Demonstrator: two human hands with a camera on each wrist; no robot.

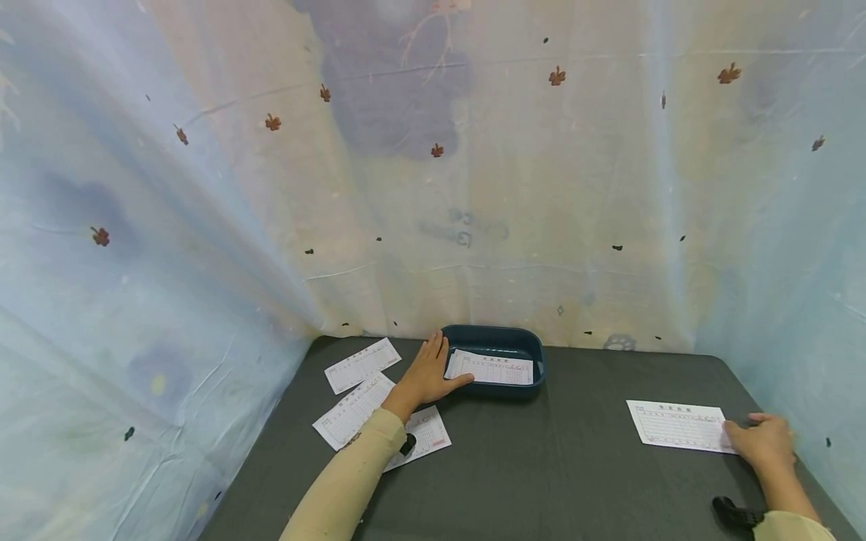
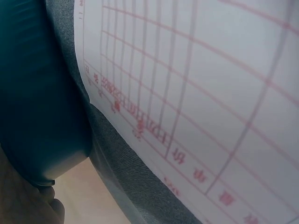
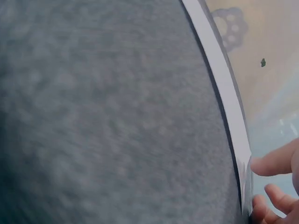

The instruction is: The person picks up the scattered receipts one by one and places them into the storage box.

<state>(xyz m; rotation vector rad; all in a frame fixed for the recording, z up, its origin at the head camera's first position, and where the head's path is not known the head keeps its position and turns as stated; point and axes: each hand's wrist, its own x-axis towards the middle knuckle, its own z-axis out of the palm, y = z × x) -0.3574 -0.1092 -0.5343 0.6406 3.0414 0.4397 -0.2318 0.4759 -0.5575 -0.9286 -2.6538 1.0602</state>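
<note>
My left hand (image 1: 428, 376) lies along the left side of a dark blue plastic basin (image 1: 499, 388). Its fingers are straight, and the thumb reaches over the front left corner. Inside the basin sits a printed paper form (image 1: 497, 369). In the left wrist view, fingers (image 2: 56, 205) show low beside the basin wall (image 2: 42, 93). Far to the right, my right hand (image 1: 767, 445) pinches the right end of another printed form (image 1: 679, 426). The right wrist view shows that form (image 3: 222, 79) nearly edge-on, with the thumb (image 3: 271, 161) at its end.
Left of the basin, several more forms lie on the dark grey tabletop (image 1: 582, 466): one at the back (image 1: 363, 366), one in front of it (image 1: 353, 411), another partly under the left forearm (image 1: 428, 432). A patterned curtain (image 1: 507, 188) hangs behind and at both sides.
</note>
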